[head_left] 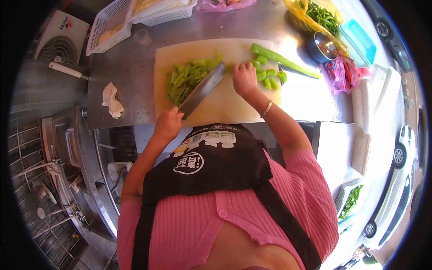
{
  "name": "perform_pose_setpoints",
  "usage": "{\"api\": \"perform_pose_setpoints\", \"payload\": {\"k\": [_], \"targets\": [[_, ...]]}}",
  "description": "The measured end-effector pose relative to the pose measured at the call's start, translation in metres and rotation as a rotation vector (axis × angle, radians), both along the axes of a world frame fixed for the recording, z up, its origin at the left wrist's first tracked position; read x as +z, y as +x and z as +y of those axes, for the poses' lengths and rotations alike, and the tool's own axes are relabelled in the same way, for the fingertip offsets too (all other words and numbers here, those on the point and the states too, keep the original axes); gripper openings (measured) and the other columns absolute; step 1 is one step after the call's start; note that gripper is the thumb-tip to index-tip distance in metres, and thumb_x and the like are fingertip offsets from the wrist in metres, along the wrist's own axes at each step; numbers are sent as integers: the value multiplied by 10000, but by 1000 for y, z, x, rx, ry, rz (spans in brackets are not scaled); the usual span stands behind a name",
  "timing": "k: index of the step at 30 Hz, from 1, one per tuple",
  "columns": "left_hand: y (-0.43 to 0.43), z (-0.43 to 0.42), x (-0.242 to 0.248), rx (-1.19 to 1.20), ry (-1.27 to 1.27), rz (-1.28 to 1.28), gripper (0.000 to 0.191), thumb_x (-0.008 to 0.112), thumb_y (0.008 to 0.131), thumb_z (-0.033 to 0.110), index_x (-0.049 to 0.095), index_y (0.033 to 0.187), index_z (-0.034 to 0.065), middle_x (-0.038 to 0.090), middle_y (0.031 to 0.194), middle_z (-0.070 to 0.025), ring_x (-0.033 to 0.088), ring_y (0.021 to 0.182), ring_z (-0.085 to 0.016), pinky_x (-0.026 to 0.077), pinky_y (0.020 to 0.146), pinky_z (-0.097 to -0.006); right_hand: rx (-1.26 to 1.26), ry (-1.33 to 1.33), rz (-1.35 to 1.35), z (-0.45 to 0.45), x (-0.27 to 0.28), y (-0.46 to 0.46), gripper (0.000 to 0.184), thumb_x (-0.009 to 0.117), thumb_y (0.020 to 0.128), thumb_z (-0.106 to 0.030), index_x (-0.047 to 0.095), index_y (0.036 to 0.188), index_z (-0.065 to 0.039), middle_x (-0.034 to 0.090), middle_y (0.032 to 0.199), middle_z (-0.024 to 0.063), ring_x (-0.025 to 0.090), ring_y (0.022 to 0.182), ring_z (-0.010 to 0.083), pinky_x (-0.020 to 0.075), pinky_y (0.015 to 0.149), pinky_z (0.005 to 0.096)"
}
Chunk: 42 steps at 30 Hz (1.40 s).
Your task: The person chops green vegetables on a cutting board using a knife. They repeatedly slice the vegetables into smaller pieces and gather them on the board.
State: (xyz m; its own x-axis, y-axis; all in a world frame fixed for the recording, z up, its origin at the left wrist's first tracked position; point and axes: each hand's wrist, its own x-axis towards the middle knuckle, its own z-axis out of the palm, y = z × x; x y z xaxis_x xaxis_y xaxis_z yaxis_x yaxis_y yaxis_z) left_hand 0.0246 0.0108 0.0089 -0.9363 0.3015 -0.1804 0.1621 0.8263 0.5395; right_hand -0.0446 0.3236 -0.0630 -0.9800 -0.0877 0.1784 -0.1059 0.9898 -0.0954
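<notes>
My left hand (168, 124) grips the handle of a cleaver (204, 88), its broad blade slanting up to the right across a white cutting board (219, 109). Left of the blade lies a heap of sliced green stem vegetable (189, 77). My right hand (245, 79), a bracelet on its wrist, rests on the board right of the blade's tip with its fingers curled down; whether it holds a piece is hidden. Several thick green chunks (271, 73) lie just right of it. One long green stalk (283, 60) reaches past the board's right edge.
The board lies on a steel table (135, 67). A crumpled white cloth (113, 101) and clear cup (142, 37) are left. White baskets (111, 30) stand back left. Back right are a yellow bag of green peppers (315, 17), a metal bowl (322, 47) and a turquoise basket (357, 42).
</notes>
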Motion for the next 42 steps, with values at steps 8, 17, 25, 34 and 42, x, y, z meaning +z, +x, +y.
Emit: {"api": "perform_pose_setpoints", "payload": {"k": [8,17,25,34,42], "targets": [[9,2,-1,-60,33,65,231,639,912,223,557,881,10,589,718,-249,570,728,-484,432,608,-526,376,-596,174,-42,4,83,508,765,742,-100,529,1181,4,578,1150,179,514,1083,404,454,935,460],[15,16,1,-113,-14,-12,233,595,944,239,526,884,26,613,713,-235,591,700,-473,438,615,-556,358,-667,288,-45,-5,90,327,695,776,-9,595,1087,-15,578,1132,150,530,1065,380,465,912,450],[15,24,28,-219,-44,-40,225,582,948,231,517,874,29,614,700,-236,595,692,-474,451,620,-560,349,-684,382,-52,-26,95,273,682,758,18,593,1012,-33,573,1070,138,534,1019,368,464,890,446],[12,36,77,-294,-184,-187,227,538,967,199,520,886,-13,631,768,-255,613,746,-472,465,661,-559,354,-639,304,-47,-27,98,337,574,715,34,593,1049,-12,564,1101,163,535,1044,383,464,919,450],[-10,59,33,-254,-97,-200,215,533,966,168,529,899,-37,635,802,-279,622,805,-475,479,713,-544,387,-707,321,-47,-26,92,375,579,685,51,580,1055,-7,561,1129,171,531,1065,391,465,931,458]]}}
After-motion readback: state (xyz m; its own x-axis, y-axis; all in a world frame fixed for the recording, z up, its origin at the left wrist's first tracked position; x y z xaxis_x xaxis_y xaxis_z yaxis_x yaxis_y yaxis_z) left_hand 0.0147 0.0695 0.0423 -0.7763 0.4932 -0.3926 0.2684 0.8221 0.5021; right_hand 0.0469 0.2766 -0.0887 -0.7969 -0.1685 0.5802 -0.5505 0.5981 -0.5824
